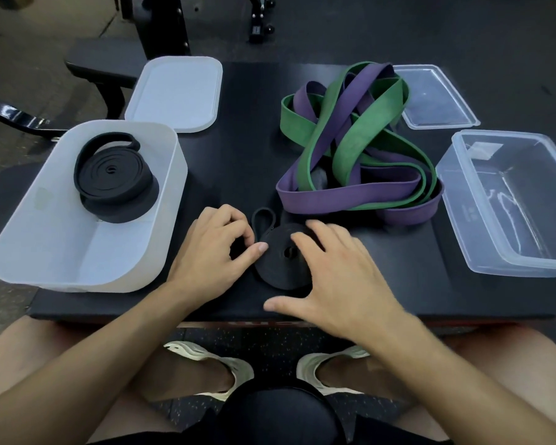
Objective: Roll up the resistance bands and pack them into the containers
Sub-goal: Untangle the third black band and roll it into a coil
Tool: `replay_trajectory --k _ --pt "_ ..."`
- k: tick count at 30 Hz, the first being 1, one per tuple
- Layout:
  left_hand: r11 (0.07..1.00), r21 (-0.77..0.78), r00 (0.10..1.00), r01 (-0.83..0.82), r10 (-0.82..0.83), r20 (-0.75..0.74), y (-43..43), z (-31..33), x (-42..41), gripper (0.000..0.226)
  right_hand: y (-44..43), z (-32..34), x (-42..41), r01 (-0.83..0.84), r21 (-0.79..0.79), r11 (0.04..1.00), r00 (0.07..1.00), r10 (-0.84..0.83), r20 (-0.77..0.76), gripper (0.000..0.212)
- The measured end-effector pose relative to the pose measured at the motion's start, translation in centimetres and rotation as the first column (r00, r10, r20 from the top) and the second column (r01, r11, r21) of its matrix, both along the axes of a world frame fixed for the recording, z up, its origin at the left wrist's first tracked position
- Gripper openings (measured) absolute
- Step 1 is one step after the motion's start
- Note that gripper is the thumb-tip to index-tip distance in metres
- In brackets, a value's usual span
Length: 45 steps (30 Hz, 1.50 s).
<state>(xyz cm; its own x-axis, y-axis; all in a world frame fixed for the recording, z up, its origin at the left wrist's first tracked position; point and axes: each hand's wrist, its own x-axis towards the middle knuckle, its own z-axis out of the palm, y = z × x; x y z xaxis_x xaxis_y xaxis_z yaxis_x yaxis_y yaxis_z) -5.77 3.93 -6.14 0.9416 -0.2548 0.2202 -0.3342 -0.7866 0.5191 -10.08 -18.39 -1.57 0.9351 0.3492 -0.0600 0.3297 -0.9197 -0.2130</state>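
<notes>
Leftward, white container (77,261) holding rolled black band (113,178), clear container (511,200) at right

Between the left hand (212,248) and right hand (337,277), the roll (281,268) looks like matt black rubber. So does the coil (113,175) in the tub (170,187) left of the left hand, which is frosted, milky plastic. Beyond the hands, the green band (366,139) and purple band (344,194) are matt, faintly chalky rubber. Right of the right hand, the clear tub (456,200) is glossy plastic. The table (244,149) is matt black.
</notes>
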Motion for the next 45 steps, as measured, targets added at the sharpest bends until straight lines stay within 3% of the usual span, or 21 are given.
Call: replay_trajectory --k 2,6,18,31,40,45 --pt "1.000 0.001 1.000 0.000 0.000 -0.002 0.0 0.0 -0.1 0.026 1.0 -0.7 -0.9 0.128 0.026 0.991 0.990 -0.129 0.047 0.106" --pt "1.000 -0.005 1.000 -0.003 0.003 0.000 0.0 0.2 -0.1 0.027 2.3 -2.1 -0.2 0.179 0.095 0.979 0.969 -0.192 0.157 0.088" --pt "0.997 -0.061 0.999 -0.042 0.042 0.008 -0.1 0.2 -0.2 0.013 -0.2 -2.8 1.6 -0.092 0.263 0.960 0.992 0.068 0.102 0.080" --pt "0.992 -0.097 0.997 -0.083 0.083 -0.002 0.0 0.2 0.0 0.018 0.7 -3.5 1.4 -0.085 0.312 0.946 0.992 0.053 0.111 0.084" --pt "0.967 -0.159 0.955 -0.197 0.153 -0.254 -1.3 2.0 -0.5 0.024 1.3 -4.1 0.9 -0.038 0.347 0.937 0.985 -0.023 0.170 0.080" --pt "0.902 -0.338 0.907 -0.269 0.120 -0.403 -1.7 3.0 -1.0 0.027 1.3 -4.0 0.6 -0.042 0.372 0.927 0.976 -0.041 0.214 0.079"
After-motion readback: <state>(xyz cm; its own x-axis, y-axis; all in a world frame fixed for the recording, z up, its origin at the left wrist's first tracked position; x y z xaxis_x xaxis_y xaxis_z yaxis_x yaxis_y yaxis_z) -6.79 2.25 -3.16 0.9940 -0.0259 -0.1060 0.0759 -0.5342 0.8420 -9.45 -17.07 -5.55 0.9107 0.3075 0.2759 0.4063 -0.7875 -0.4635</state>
